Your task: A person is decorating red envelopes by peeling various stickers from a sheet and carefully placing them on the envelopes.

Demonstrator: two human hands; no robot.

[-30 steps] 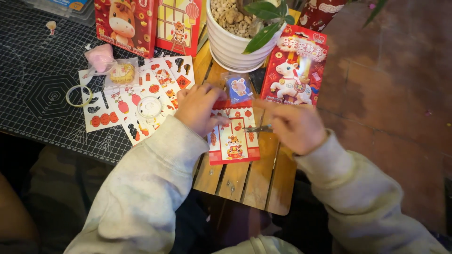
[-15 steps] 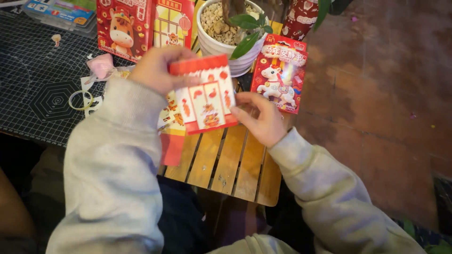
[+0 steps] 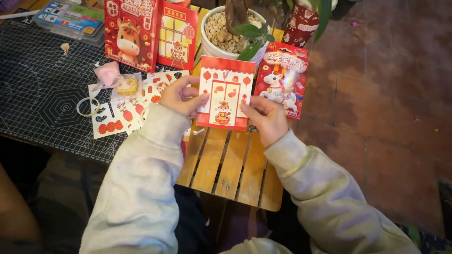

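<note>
Fingers of left hand (image 3: 181, 96) and right hand (image 3: 264, 115) gripping red card (image 3: 225, 94), above slatted table (image 3: 230, 164)

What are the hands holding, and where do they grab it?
Both hands hold one red paper card with little pictures. The left hand pinches its left edge, and the right hand holds its lower right edge.

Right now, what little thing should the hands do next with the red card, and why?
Probably lower the red card flat onto the wooden slat table. Both the left hand and the right hand pinch its edges and hold it up in the air, in front of the white plant pot. The slats just below it are bare, so it could lie there steady.
</note>
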